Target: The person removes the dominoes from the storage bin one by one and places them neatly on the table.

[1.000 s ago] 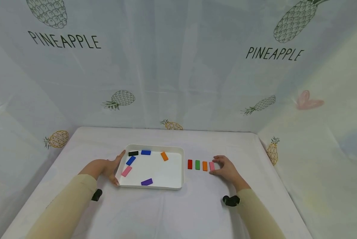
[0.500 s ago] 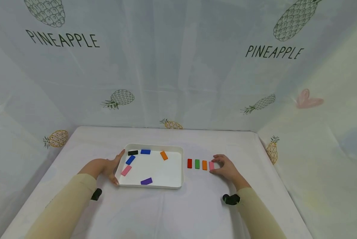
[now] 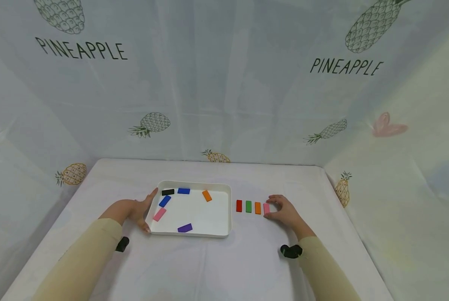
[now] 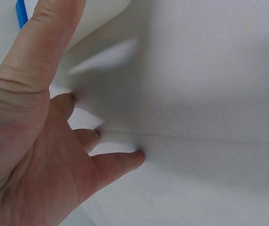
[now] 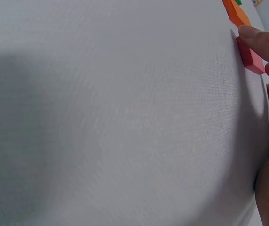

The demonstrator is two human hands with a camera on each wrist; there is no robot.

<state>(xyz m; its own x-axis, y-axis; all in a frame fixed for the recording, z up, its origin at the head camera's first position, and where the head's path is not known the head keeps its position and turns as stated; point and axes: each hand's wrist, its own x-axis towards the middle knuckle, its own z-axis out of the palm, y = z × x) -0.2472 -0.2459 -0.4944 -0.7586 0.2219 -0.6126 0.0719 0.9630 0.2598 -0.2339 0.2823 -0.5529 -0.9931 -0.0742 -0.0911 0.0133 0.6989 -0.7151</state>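
In the head view, my left hand point(image 3: 139, 212) lies spread along the left side of a shallow white tray point(image 3: 230, 213), touching its rim. The left wrist view shows its fingers point(image 4: 118, 165) stretched out over the white cloth. My right hand point(image 3: 284, 212) pinches a pink block point(image 3: 266, 208) by its two ends between thumb and fingertip. That block stands last in a row on the cloth, right of an orange block point(image 3: 258, 208), a green block point(image 3: 248, 207) and a red block point(image 3: 239, 206). Up close, the same pink block point(image 5: 250, 56) sits right at the fingertips.
Inside the tray lie a black block point(image 3: 168, 192), two blue blocks point(image 3: 184, 191), a pink block point(image 3: 159, 214), a purple block point(image 3: 184, 228) and an orange block point(image 3: 207, 195). A white cloth covers the table point(image 3: 209, 267). Pineapple-printed curtains point(image 3: 224, 83) enclose its back and sides.
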